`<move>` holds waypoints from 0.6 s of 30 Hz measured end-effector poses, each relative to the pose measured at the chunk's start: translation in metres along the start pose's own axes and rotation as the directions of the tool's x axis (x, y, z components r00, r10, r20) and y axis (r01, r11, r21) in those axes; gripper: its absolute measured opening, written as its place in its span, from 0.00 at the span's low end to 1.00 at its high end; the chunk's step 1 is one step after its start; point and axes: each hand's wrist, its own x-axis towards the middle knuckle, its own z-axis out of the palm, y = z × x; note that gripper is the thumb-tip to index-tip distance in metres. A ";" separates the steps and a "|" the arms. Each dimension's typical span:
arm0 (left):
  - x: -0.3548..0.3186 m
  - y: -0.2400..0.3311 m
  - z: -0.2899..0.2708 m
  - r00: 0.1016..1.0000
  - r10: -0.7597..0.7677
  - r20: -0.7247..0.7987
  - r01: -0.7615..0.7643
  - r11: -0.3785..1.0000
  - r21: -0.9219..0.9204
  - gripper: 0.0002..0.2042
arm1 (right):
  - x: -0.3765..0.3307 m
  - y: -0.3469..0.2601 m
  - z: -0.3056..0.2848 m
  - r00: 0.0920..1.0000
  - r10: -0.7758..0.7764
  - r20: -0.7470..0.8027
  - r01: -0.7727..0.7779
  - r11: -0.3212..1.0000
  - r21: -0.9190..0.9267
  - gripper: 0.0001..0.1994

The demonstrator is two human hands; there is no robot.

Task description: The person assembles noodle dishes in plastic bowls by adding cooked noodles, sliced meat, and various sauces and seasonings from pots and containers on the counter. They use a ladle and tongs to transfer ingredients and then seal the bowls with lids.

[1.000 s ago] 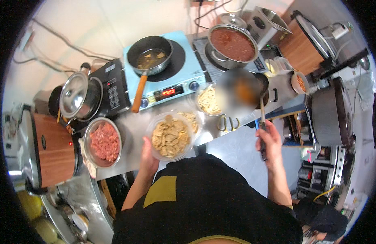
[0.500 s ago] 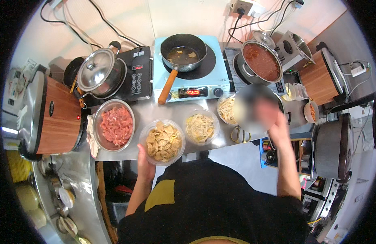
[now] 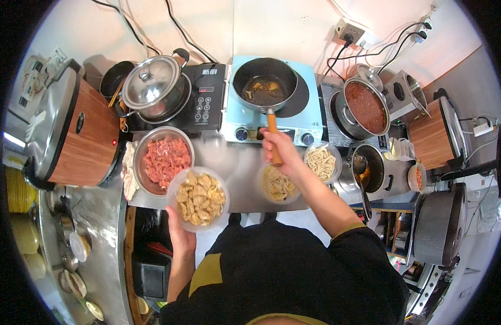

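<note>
- A steel table [image 3: 237,179] is seen crowded with cookware, and the person's dark-clad torso is caught at the lower edge.
- A wood-sided cooker [image 3: 77,135] is parked at the far left; a lidded steel pot [image 3: 153,86] is set on a black hob just beside it.
- A pale blue hob [image 3: 294,116] is placed in the middle, and a dark pan [image 3: 264,84] with some browned bits in it is carried on top.
- The pan's orange handle [image 3: 272,135] is run straight back toward the person; that long axis is what counts here, and it points right into the right hand.
- The right hand [image 3: 280,151] is closed on that handle near its end, with the pan lying directly beyond it, away from the body.
- A pot of red sauce [image 3: 364,105] is stood to the right, well apart from both hands.
- A steel bowl of raw pink meat [image 3: 165,161] is set at the left, touching the clear bowl.
- The clear bowl of pale dumplings [image 3: 199,197] is gripped from below by the left hand [image 3: 180,235], at the table's near edge; the left is the farther hand from the pan.
- Two small noodle bowls [image 3: 322,161] are left by the right wrist.
</note>
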 end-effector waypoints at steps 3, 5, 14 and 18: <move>0.017 0.006 0.012 0.998 0.029 0.051 -0.030 0.999 0.025 0.33 | -0.044 -0.022 0.003 0.998 0.008 -0.054 -0.015 0.990 -0.138 0.11; 0.029 0.004 0.024 0.998 0.013 0.069 -0.015 0.999 0.028 0.32 | -0.067 -0.036 -0.001 0.997 -0.027 -0.073 0.010 0.974 -0.227 0.13; 0.085 -0.029 0.087 0.985 -0.037 0.169 0.026 0.997 0.067 0.28 | -0.151 -0.071 0.006 0.988 -0.096 -0.123 0.017 0.851 -0.525 0.18; 0.115 -0.053 0.104 0.976 -0.098 0.195 0.086 0.994 0.073 0.30 | -0.171 -0.075 0.001 0.984 -0.128 -0.122 0.031 0.804 -0.594 0.20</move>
